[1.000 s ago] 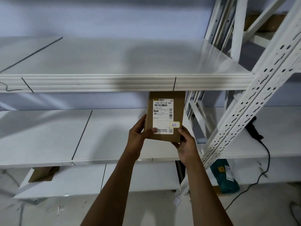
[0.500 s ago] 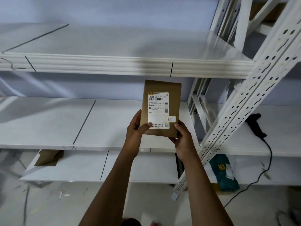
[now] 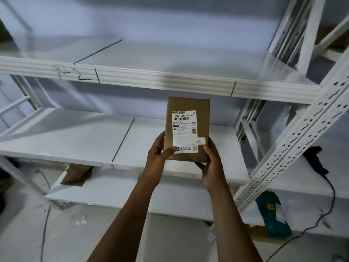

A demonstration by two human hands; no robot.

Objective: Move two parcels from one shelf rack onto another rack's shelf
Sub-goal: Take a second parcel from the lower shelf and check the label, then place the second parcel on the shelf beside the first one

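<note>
A flat brown cardboard parcel [image 3: 187, 105] with a white shipping label stands upright in front of me, held by its lower corners. My left hand [image 3: 158, 152] grips its lower left edge, thumb across the label. My right hand [image 3: 211, 163] holds the lower right corner from below. The parcel hovers over the middle shelf [image 3: 75, 140] of a white rack, just under the upper shelf's front edge [image 3: 151, 78]. A second brown parcel [image 3: 76, 174] lies on the bottom shelf at the left, partly hidden by the shelf above.
A perforated white upright [image 3: 294, 144] slants through the right side between two racks. On the right rack's shelf lies a black device [image 3: 315, 159] with a cable trailing to the floor. A teal bagged package [image 3: 272, 216] leans near the upright's foot.
The view has shifted left and the parcel has come down from under the upper shelf's edge, so its whole face shows. Both hands keep the same grip.
</note>
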